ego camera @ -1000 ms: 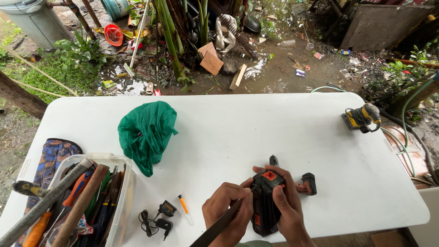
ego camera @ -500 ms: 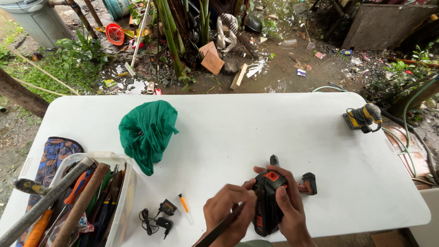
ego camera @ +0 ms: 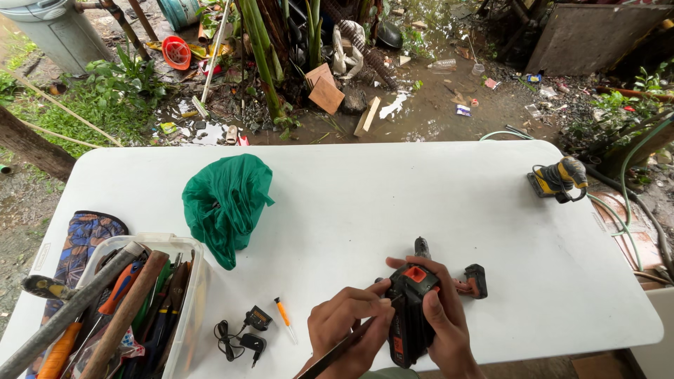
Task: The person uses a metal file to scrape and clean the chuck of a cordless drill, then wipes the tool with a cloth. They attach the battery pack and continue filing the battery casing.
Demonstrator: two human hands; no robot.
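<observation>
Nearest us, at the front edge of the white tabletop [ego camera: 421, 189], our right hand [ego camera: 442, 326] wraps closed around a black-and-orange cordless drill [ego camera: 409, 316], bracing it flat so it cannot roll. Our left hand [ego camera: 347, 333] pinches a thin dark tool [ego camera: 337, 352], its tip meeting the drill's body. Left of us sit a small orange screwdriver [ego camera: 284, 319], a black charger [ego camera: 246, 335] and a clear tool bin [ego camera: 119, 309]. Farther off lie a green cloth [ego camera: 226, 203] and a yellow sander [ego camera: 558, 179] near the right edge; the middle is bare.
</observation>
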